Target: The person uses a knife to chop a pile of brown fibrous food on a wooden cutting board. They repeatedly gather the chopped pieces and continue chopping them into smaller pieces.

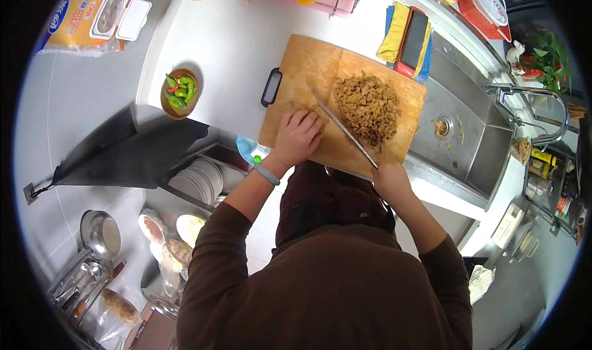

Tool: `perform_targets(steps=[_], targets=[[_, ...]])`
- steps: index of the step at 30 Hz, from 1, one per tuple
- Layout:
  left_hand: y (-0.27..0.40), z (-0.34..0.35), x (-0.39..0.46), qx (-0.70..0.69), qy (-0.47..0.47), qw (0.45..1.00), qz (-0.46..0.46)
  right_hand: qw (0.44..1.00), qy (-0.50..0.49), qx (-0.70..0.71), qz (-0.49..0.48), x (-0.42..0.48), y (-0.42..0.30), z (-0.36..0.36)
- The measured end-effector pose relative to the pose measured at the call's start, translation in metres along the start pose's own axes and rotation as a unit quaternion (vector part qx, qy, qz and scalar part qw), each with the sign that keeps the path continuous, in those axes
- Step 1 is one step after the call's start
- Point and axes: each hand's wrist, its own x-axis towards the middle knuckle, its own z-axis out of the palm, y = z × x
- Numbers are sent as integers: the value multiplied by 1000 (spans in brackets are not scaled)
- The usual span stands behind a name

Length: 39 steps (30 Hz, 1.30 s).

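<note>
A wooden cutting board (pixel 310 56) with a black-framed handle lies at an angle on the counter, partly beside the sink. My left hand (pixel 299 135) presses down with bent fingers on a small portion of brown food (pixel 320 119), mostly covered by the fingers. Gripped in my right hand (pixel 392 181) is a kitchen knife (pixel 348 133), its handle hidden in the fist. The blade is seen nearly edge-on, its tip pointing up and left, just right of the held food. A heap of chopped brown food (pixel 367 105) sits on the board right of the blade.
A brown bowl of green and red peppers (pixel 179 93) stands left on the white counter (pixel 222 40). Right of the board is a steel sink (pixel 467 133) with a faucet (pixel 555 96). A phone-like device (pixel 413 40) rests on folded cloths. Stacked plates (pixel 196 183) sit in an open drawer below.
</note>
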Motion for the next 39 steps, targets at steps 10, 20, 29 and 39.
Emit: perform_targets(steps=[10,20,29,39], targets=[[-11,5,-3,-87,11,996,-14,993,34,-82,-72,58,-49,-23],[2,3,-5,-7,77,995,-62,995,9,-73,-64,98,-45,-9],[0,14,-14,-58,69,993,-78,988,-28,-133,-75,97,-70,-10],[-1,12,-19,-80,121,985,-88,991,-3,-83,-102,92,-55,-13]])
